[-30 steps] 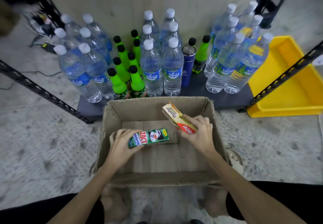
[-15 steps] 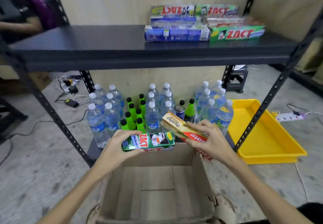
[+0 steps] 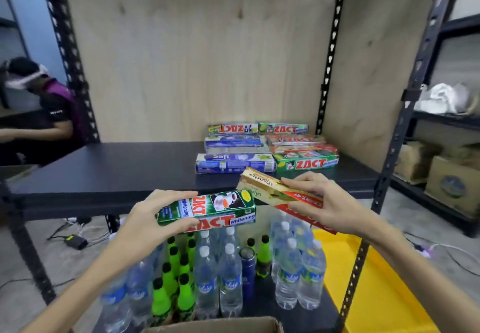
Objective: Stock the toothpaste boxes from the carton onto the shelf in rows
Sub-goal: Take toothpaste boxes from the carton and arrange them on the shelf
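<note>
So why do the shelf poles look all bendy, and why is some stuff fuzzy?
In the head view the wide-angle lens bows the shelf posts near the edges; they only look bent. The same view is sharpest around the green ZACT box in the left hand, while the person far left and the water bottles below look soft.

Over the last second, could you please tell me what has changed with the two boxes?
Both hands rose from the carton to shelf height. The left hand still grips the green ZACT box, the right hand the red-and-tan box.
</note>
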